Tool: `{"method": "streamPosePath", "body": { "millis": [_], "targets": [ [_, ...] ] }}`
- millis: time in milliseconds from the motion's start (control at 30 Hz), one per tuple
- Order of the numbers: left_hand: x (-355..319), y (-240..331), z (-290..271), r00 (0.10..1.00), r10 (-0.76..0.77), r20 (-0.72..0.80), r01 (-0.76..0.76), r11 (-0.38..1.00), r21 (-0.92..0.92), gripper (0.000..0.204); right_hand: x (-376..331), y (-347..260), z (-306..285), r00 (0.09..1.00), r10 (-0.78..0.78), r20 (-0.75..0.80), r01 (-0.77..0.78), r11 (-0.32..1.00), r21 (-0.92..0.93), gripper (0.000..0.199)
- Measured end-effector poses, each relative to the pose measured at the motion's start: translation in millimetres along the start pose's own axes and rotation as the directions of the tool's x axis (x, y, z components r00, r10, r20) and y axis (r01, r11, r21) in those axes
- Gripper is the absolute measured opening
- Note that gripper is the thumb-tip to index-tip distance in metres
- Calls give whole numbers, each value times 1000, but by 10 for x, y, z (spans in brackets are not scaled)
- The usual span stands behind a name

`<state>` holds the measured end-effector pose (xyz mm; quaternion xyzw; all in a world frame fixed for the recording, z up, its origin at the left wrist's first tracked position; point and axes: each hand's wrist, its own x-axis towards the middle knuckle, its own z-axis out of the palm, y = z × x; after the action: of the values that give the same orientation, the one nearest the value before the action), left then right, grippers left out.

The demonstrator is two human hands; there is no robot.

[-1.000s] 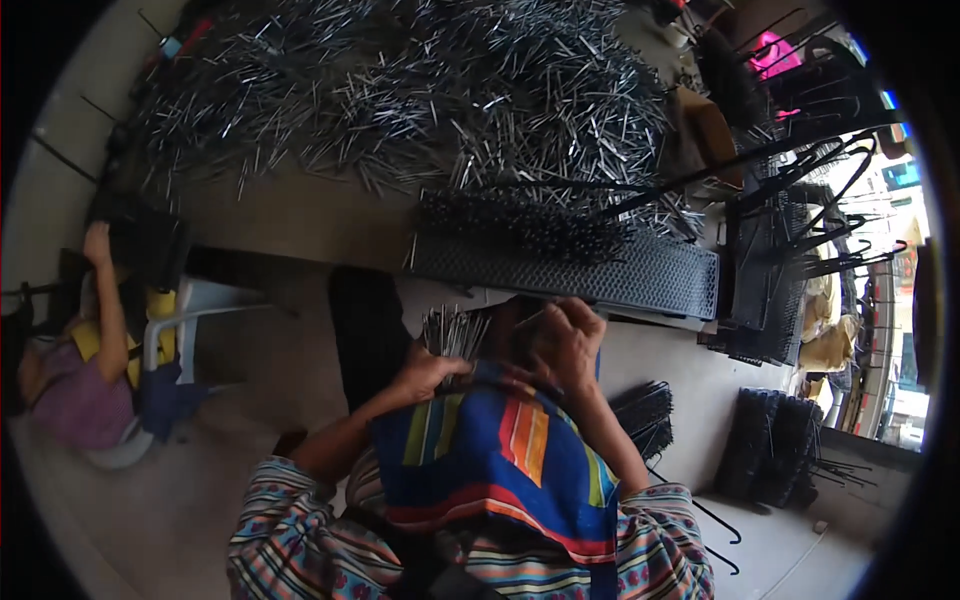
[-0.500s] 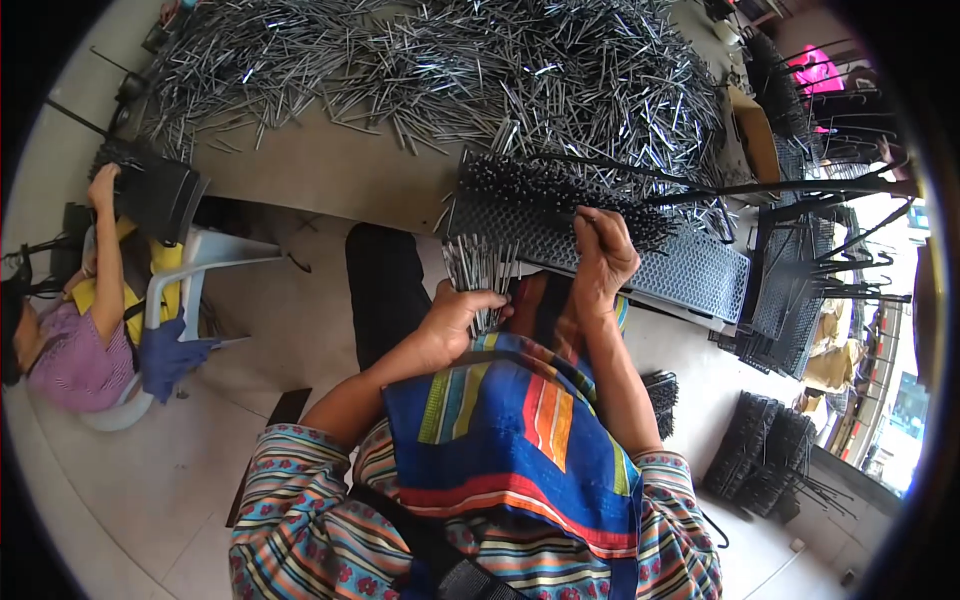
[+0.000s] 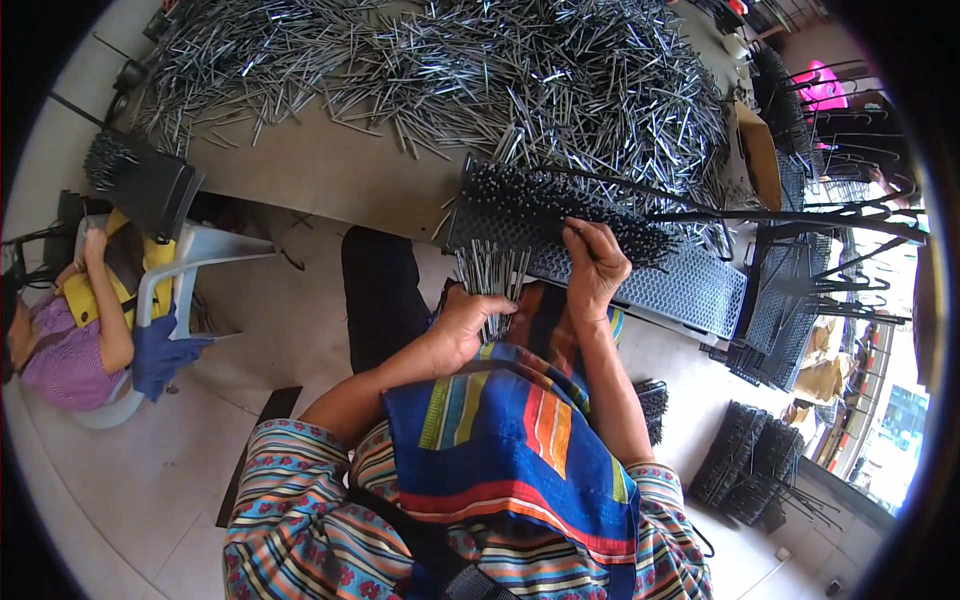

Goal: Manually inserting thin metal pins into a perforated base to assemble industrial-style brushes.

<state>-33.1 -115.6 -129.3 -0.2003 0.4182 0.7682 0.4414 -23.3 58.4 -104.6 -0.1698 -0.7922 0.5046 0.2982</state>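
Note:
My left hand (image 3: 462, 328) is wrapped round a bundle of thin grey metal rods (image 3: 490, 275), which fan out upward above my lap. Thumb and fingers of my right hand (image 3: 597, 262) are pinched together over a dark perforated plate (image 3: 690, 295); whatever is between them is too small to make out. Many short dark rods (image 3: 545, 200) stand upright in the far part of this plate, crowded close. Its nearer strip shows bare holes. A colourful striped cloth (image 3: 510, 440) covers my lap and front.
A big heap of loose rods (image 3: 430, 70) spreads over the table (image 3: 330, 180). Long black hooked bars (image 3: 800, 215) reach in from the right, near an open cardboard box (image 3: 757, 150). At left a person (image 3: 85, 350) sits on a plastic chair (image 3: 185, 270) beside another rod-filled plate (image 3: 140, 180).
My right hand has shifted slightly left and down over the plate. The person at left has lowered a hand from their plate. My left hand keeps its bundle.

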Motion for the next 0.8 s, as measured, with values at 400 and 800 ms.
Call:
{"method": "streamPosePath", "body": {
  "millis": [400, 800],
  "targets": [
    [47, -75, -54, 1000, -23, -1, 23, 999, -26, 27, 89, -121, -62, 995, -21, 102, 27, 998, -59, 11],
    [20, -46, -8, 999, -30, -10, 30, 1000, 0, 26, 206, -158, 46, 989, -28, 145, 65, 964, -260, 15]
  ]
}}
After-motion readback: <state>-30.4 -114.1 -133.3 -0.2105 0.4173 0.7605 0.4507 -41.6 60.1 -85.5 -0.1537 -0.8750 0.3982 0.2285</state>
